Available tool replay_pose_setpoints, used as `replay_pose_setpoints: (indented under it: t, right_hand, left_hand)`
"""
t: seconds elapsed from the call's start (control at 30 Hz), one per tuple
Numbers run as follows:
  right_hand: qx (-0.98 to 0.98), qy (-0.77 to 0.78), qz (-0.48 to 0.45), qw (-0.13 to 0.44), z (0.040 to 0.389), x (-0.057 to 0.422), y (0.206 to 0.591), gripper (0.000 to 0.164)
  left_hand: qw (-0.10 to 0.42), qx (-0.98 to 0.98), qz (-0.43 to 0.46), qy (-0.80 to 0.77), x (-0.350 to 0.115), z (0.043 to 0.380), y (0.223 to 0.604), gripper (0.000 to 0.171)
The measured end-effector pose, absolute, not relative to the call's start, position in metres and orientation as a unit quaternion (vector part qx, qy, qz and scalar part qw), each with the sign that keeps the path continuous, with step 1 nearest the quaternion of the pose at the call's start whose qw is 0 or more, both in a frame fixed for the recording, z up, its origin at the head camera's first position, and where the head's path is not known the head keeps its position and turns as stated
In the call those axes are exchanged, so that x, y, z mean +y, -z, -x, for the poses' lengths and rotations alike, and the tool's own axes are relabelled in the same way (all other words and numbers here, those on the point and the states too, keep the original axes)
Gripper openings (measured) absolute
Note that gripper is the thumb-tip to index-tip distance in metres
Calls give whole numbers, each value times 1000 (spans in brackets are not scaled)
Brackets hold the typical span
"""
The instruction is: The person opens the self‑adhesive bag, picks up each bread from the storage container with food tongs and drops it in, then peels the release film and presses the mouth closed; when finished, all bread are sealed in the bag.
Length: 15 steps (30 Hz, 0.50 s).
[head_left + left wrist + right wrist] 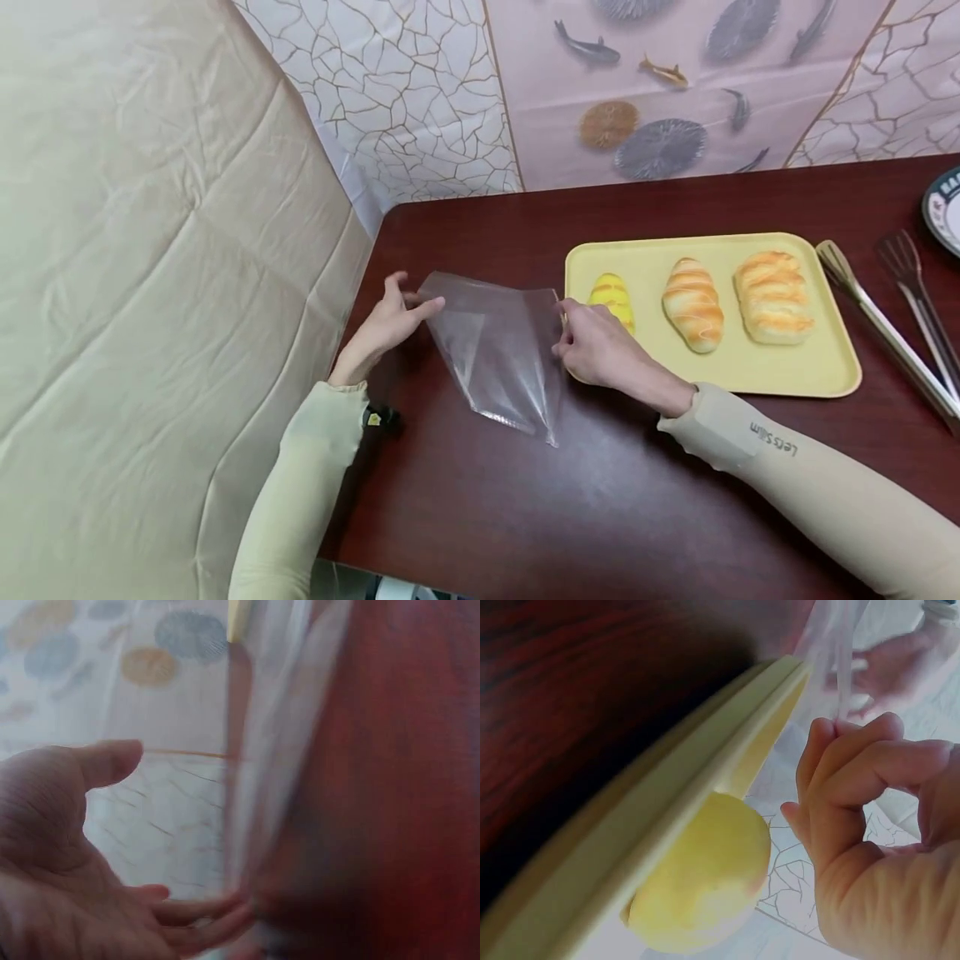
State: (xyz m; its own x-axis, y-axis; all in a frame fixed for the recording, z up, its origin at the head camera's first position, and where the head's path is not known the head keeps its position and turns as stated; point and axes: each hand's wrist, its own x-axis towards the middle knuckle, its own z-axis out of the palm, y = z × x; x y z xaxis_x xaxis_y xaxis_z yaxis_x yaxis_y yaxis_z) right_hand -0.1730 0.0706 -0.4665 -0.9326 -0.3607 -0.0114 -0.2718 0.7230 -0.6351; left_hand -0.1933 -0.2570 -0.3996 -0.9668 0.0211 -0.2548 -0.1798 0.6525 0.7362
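A clear plastic bag (498,350) hangs between both hands over the dark red table. My right hand (600,346) has its fingers curled and pinches the bag's right upper edge, beside the tray's left side. In the right wrist view that hand (877,787) shows bent fingers at the film. On the left, my left hand (393,321) is at the bag's upper left corner, thumb spread away from the fingers. The left wrist view shows its fingertips (238,915) right at the film, the thumb (112,761) well apart.
A yellow tray (750,379) holds a yellow bread (611,292), a striped oval bread (693,307) and a loaf (774,298). Right of it lie metal tongs (892,329) and a dark slotted utensil (911,275). A plate (941,212) stands at the far right. A beige covering (187,333) borders the left.
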Motion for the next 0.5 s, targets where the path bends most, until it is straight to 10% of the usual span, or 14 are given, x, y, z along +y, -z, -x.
replay_pose_setpoints:
  t: [0.1, 0.33, 0.5]
  right_hand:
    - [924, 333, 170, 78, 172, 69, 461, 45]
    - [925, 331, 161, 88, 168, 66, 448, 16]
    - [922, 333, 169, 97, 166, 66, 441, 10]
  left_hand:
    - [159, 857, 58, -487, -266, 199, 402, 87]
    - [70, 804, -19, -590, -272, 195, 392, 11]
    - [51, 784, -24, -619, -276, 194, 386, 29]
